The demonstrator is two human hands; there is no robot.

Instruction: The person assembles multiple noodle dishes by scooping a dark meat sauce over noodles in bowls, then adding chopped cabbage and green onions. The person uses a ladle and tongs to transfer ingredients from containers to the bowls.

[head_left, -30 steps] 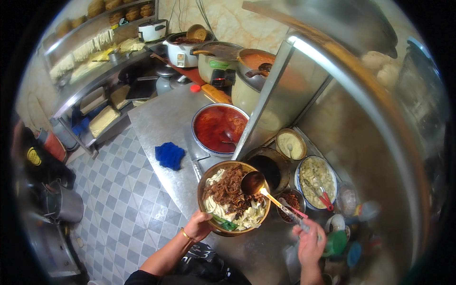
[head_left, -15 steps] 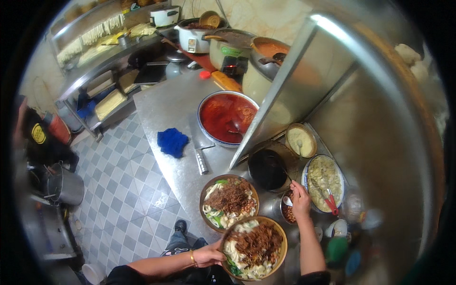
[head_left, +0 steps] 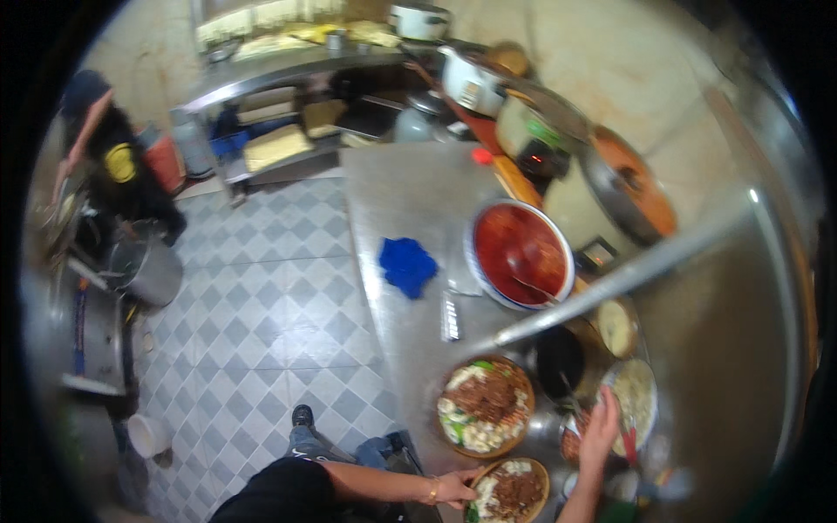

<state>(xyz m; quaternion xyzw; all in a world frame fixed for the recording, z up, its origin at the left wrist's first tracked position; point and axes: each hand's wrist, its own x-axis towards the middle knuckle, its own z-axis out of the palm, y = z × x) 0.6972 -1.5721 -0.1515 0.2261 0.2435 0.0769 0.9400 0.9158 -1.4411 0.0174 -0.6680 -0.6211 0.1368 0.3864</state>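
My left hand (head_left: pixel 458 488) grips the rim of a near brown bowl (head_left: pixel 513 493) of noodles topped with dark meat, at the steel counter's front edge. A second filled bowl (head_left: pixel 485 406), with greens and white pieces, stands just behind it. My right hand (head_left: pixel 600 429) reaches up over a small red-filled bowl (head_left: pixel 571 443), beside a white bowl of pale noodles (head_left: pixel 638 394). Whether its fingers hold anything is unclear. A dark pot (head_left: pixel 558 361) with a ladle handle sits just left of that hand.
A large basin of red sauce (head_left: pixel 521 253) with a ladle and a blue cloth (head_left: pixel 407 264) lie further back on the counter (head_left: pixel 410 183). A slanted steel rail (head_left: pixel 628 277) crosses above. Cookers and pots (head_left: pixel 628 187) line the back. Another person (head_left: pixel 113 166) stands far left on the tiled floor.
My right hand has left the ladle and moved to the small bowls on the right. The bowl I held is now set down in front of a second filled bowl.
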